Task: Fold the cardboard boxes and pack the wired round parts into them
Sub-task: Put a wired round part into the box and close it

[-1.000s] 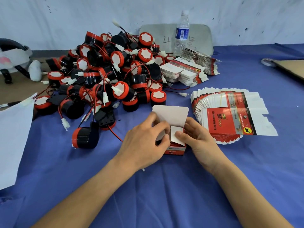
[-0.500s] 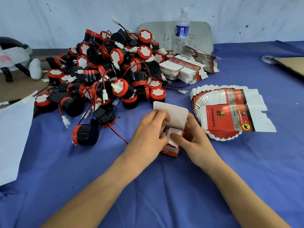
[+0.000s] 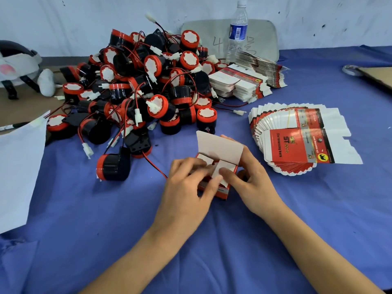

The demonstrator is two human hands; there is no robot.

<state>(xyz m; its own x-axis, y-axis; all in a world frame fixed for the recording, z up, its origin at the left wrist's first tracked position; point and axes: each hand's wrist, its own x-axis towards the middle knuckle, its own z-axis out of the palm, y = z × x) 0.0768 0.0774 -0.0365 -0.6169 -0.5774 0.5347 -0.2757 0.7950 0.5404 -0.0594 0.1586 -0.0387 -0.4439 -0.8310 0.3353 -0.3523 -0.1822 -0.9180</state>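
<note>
A bench [image 3: 297, 219] draped in blue cloth runs back to a scuffed white wall [image 3: 84, 20]. The small red box [image 3: 220, 191] sits on the cloth at the middle of the view, and everything else is placed around it. Behind it and to its left rises a heap of wired round parts [image 3: 144, 85], black with red rims. One loose round part [image 3: 113, 166] lies on its side just to the left of the box. To the right of the box lies a fanned stack of flat boxes [image 3: 297, 143]. More flat stacks [image 3: 239, 81] lie farther behind it, near a water bottle [image 3: 237, 32] and a grey board [image 3: 263, 39] propped against the wall. A white sheet [image 3: 19, 170] lies well to the left of the box.

The box is between both hands, with its white lid flap [image 3: 218, 147] standing up at the far edge. The left hand [image 3: 186, 194] has its grip clamped on the box's left side, fingers curled over the open top. The right hand [image 3: 252, 183] grips the right side, fingers behind the box and thumb pressing a white inner flap [image 3: 227, 165] down. What lies inside the box is hidden.
</note>
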